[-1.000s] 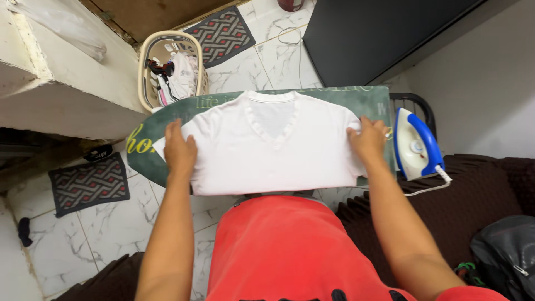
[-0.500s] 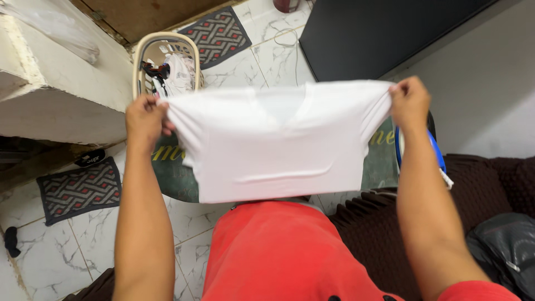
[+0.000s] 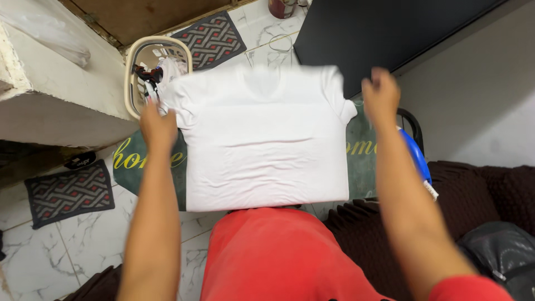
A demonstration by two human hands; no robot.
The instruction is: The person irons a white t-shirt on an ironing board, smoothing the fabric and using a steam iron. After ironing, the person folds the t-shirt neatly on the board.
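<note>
A white V-neck T-shirt lies spread on the green-covered ironing board, collar away from me, its hem at the near edge. My left hand is at the shirt's left sleeve, seen from the back, and its grip is hidden. Blurred, my right hand hovers above the board's right end. It is clear of the right sleeve, its fingers loose and holding nothing.
A blue and white iron stands at the board's right end, partly behind my right arm. A beige laundry basket with clothes sits on the floor at the far left. Patterned mats lie on the tiles; a brown sofa is on the right.
Both hands lifted the shirt off the board, held it stretched in the air, then dropped it flat again. The right hand has let go of it.
</note>
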